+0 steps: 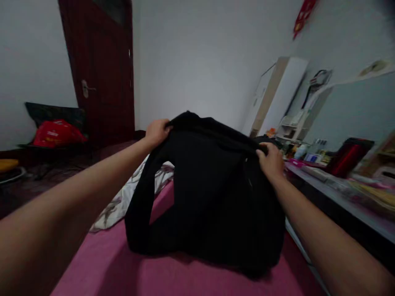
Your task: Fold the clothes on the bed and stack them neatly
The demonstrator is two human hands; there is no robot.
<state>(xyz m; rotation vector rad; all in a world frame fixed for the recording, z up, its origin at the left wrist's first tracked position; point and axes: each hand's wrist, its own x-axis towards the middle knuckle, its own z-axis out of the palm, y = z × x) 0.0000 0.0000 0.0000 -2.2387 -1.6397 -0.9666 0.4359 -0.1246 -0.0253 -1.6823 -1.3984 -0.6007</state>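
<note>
black garment [216, 185]: soft, matte, dark cloth, weave too dim to read; broad and boxy in the body, slack along the top edge between the two grips.
garment position: lifted at the top, lower hem slumped on the pink sheet [108, 263], centre of view, just ahead of both forearms.
sleeve [138, 205]: long tube of the same black cloth, drooping from the upper left corner down to the sheet, bowed outward with pink showing through the gap.
left hand [157, 131]: clenched over the upper left corner of the garment, fingers curled into the fabric, cloth bunched under the grip.
right hand [271, 161]: gripping the upper right corner, knuckles up, fingers folded into the cloth.
pink sheet: smooth, flat cover beneath the garment, spread across the lower frame.
white cloth [123, 197]: crumpled, pale with a grey-brown print, lying on the sheet just behind the hanging sleeve.
door [101, 70]: dark red wood, panelled, metal lever handle, far left.
red bag [57, 133]: glossy, crinkled, resting near the door.
cabinet [279, 94]: tall, white front with a light wooden side, against the far wall.
desk [354, 205]: long grey edge on the right, crowded with blurred small items, among them a shiny red cylinder [348, 158].
</note>
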